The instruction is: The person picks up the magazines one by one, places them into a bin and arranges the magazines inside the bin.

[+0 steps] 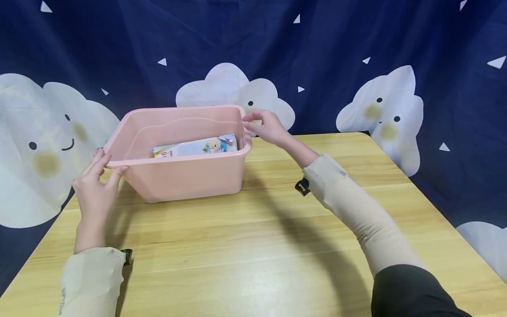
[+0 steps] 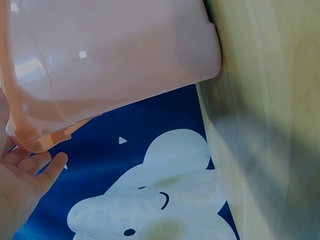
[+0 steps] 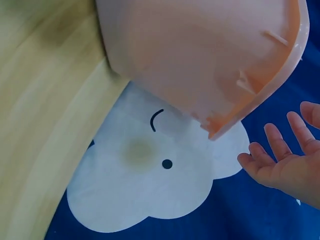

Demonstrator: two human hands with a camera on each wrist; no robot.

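A pink plastic storage bin (image 1: 198, 178) stands on the far left part of the wooden table. At its front left corner my left hand (image 1: 95, 189) holds the rim, thumb on the front side and fingers around the left end. The left wrist view shows that hand (image 2: 25, 185) at the rim corner. My right hand (image 1: 269, 127) is by the bin's right end, fingertips close to the rim. In the right wrist view its spread fingers (image 3: 280, 142) are apart from the bin. Inside the bin lies a box with a printed beach picture (image 1: 198, 146), its lower part hidden by the front wall.
The wooden table (image 1: 253, 255) reaches to a dark blue curtain (image 1: 317, 44) with smiling white clouds (image 1: 225, 86) behind the bin. Both forearms have beige sleeves (image 1: 356, 211) and small black clips (image 1: 303, 186) at the wrists.
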